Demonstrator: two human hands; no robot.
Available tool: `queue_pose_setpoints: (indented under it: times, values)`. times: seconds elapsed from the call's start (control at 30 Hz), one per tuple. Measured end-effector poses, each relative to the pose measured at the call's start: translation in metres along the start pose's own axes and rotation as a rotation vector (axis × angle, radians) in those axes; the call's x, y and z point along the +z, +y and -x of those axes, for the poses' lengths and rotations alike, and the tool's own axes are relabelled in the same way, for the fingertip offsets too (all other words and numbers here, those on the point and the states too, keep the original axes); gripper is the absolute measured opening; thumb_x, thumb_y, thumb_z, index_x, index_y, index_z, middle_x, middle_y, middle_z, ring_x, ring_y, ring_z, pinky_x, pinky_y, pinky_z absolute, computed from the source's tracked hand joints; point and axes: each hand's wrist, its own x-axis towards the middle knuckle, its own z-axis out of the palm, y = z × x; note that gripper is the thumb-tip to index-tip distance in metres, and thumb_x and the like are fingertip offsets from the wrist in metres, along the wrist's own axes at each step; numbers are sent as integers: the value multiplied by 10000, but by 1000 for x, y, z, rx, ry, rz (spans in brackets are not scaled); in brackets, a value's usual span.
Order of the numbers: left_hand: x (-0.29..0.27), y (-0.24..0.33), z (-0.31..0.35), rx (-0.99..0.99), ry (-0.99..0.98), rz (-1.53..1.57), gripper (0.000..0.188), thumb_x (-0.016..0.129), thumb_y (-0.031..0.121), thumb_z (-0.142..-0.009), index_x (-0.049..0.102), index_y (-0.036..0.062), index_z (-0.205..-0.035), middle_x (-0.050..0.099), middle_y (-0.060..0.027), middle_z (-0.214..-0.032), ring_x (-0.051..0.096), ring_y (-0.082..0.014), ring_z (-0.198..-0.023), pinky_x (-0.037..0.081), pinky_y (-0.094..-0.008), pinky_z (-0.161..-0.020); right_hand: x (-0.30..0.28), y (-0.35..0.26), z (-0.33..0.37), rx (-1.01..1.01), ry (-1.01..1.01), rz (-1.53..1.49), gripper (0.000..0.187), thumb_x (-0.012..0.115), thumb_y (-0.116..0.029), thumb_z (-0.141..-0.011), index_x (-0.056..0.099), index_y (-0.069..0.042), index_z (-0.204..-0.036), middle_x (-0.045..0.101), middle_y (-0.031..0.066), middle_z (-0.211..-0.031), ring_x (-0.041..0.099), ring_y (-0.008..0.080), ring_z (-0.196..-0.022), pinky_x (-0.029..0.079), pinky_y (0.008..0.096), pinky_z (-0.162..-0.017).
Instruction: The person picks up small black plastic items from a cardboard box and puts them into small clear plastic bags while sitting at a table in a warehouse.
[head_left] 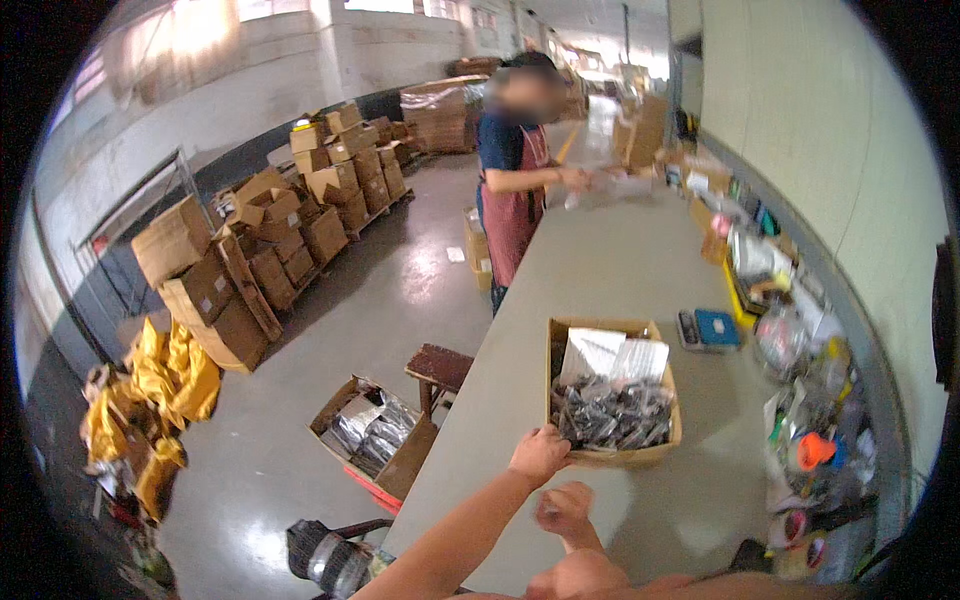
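An open cardboard box stands on the table, filled with small dark parts in clear plastic bags. White paper sheets lie at its far side. My left hand is closed on the box's near left corner, fingers over the rim. Just in front of the box, apart from it, my right hand is curled closed above the table; what it may hold is hidden and too small to make out.
Beyond the box is a blue-topped scale. Plastic bags, tape rolls and an orange item crowd the wall side. A second open box sits left of the table, by a wooden stool. A co-worker handles clear plastic farther along.
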Motion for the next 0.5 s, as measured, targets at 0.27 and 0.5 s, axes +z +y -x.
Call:
queue_pose_setpoints:
  times: [0.27,0.5]
  values:
    - [-8,16,25,-12,25,-9,253,594,392,-804,661,147,-805,630,19,-850,514,-170,-993,420,-359,-842,-126,132,-57,1088,13,313,431,591,-196,-860,499,36,-1211,508,194,-1244,478,313,-1127,346,369,-954]
    - [-11,9,89,-64,-52,51,199,574,335,-816,650,152,-804,617,-25,-829,517,-192,-1005,453,-369,-812,-94,114,-30,1281,-196,-44,313,502,-199,-919,523,28,-1134,567,63,-1020,487,152,-924,391,311,-828]
